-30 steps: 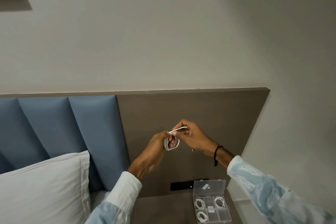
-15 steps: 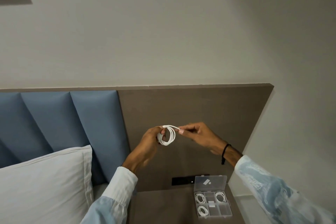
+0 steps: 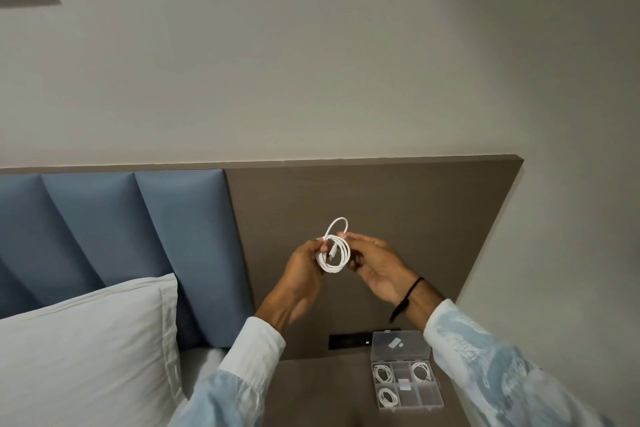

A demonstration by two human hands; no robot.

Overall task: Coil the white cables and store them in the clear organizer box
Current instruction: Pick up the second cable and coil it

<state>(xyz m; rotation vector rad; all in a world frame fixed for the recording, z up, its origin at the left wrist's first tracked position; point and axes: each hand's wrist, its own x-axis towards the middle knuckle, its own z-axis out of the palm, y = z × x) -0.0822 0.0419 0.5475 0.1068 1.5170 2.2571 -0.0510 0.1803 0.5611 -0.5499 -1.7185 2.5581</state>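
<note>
cable [image 3: 334, 254]: white, wound into a round coil of several loops, held upright in the air; one free end arcs up in a small loop above the coil; pinched on its left edge by the left grip [image 3: 304, 265] and on its right edge by the right grip [image 3: 375, 267].
box [image 3: 406, 370]: clear, lid open and leaning back, on the tabletop well below and right of the grips; divided into compartments.
stored cables [image 3: 382, 374]: three small white coils, in the top-left, top-right and bottom-left compartments.
</note>
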